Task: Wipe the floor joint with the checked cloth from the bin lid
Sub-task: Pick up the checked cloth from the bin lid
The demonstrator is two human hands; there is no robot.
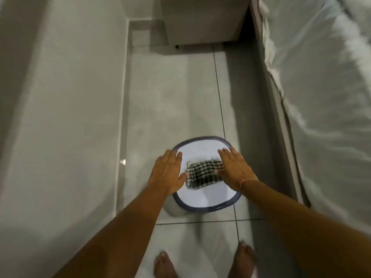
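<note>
A folded black-and-white checked cloth (202, 174) lies on the white bin lid (200, 149), which has a dark blue rim. My left hand (167, 171) hovers flat over the lid's left side, fingers apart, its thumb at the cloth's left edge. My right hand (233, 169) is spread over the cloth's right end, palm down. Neither hand grips anything. A dark floor joint (219, 97) runs away from the bin between pale tiles, and a cross joint (196, 222) passes in front of it.
A pale wall (60, 117) lines the left side. A bed with a plastic-covered mattress (321, 97) stands on the right. A grey cabinet (200, 21) blocks the far end. My bare feet (202, 263) stand on the tiles below the bin.
</note>
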